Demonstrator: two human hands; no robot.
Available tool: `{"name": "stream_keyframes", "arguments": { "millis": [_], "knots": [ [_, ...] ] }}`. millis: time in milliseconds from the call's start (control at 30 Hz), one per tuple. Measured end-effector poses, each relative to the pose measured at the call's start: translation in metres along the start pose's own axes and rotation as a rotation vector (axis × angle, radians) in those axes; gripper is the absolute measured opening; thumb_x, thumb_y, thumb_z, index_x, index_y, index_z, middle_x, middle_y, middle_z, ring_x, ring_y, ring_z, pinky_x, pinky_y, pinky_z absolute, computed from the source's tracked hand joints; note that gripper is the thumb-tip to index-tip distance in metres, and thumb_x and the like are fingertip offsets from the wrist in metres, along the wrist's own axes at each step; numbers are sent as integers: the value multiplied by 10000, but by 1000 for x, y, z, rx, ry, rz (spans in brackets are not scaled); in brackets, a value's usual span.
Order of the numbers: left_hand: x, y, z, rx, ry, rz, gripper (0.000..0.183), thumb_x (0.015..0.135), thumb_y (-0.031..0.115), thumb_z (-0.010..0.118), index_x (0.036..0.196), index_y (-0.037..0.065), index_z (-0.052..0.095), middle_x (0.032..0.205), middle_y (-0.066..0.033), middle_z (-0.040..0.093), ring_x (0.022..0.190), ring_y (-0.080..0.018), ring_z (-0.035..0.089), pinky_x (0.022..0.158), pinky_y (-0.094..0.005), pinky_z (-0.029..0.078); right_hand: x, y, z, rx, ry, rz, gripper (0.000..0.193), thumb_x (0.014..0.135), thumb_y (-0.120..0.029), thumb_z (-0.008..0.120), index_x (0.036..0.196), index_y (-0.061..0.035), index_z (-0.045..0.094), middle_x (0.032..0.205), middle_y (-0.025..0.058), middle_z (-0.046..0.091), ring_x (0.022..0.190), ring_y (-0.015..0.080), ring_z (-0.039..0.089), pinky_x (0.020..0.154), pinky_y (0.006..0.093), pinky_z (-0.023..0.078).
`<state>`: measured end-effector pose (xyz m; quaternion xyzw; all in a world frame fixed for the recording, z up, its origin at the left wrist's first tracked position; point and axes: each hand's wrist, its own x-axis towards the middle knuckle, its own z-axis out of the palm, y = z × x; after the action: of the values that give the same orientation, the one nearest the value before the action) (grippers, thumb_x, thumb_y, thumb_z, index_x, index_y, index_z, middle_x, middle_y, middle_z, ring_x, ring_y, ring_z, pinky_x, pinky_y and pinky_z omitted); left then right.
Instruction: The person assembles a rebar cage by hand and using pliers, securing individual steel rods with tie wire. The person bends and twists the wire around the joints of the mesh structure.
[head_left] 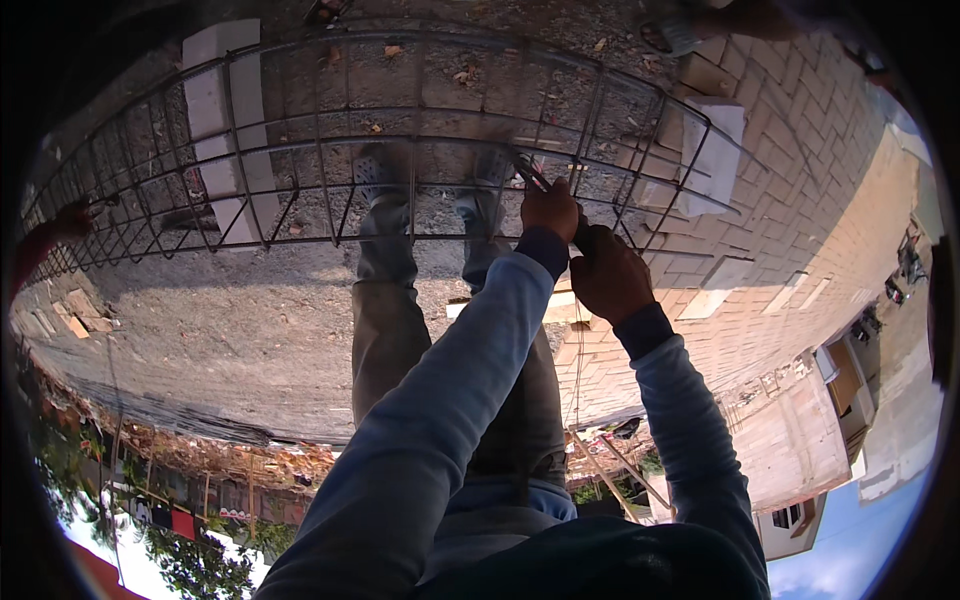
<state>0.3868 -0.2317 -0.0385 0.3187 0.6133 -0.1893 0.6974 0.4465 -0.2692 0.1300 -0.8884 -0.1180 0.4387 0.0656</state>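
Bare grey-brown ground (230, 340), gritty and littered with small debris, spreads beneath the steel-bar cage (415, 140) and on the side of it nearer the body. Under the cage's left part lies a long pale slab (205, 110), and under its right end a white slab (718, 175). Dry leaves (465, 76) are scattered toward the cage's far edge, and a pair of shoes (380, 172) stands on the soil, seen through the cage's bars. To the cage's right, the ground turns to interlocking paving (800, 160); a smaller pale slab (722, 285) lies on it. Broken blocks (85, 312) lie below the cage's left end.
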Motion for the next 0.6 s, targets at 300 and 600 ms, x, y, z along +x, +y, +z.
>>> {"name": "stream_keyframes", "arguments": {
  "millis": [300,600],
  "knots": [
    [-35,40,-24,-456,-291,-270,349,838,312,669,1029,79,492,859,-74,571,797,-245,631,657,-401,543,-1,43,28,1613,-756,675,274,846,-208,445,977,-18,591,719,77,581,498,155,534,385,274,386],
    [-30,46,-1,-693,-317,-303,344,882,320,610,1080,61,501,990,-90,602,992,-269,601,820,-470,523,36,77,7,535,-199,171,239,864,-126,419,957,2,598,874,107,643,677,169,659,480,266,517]
  ]
}}
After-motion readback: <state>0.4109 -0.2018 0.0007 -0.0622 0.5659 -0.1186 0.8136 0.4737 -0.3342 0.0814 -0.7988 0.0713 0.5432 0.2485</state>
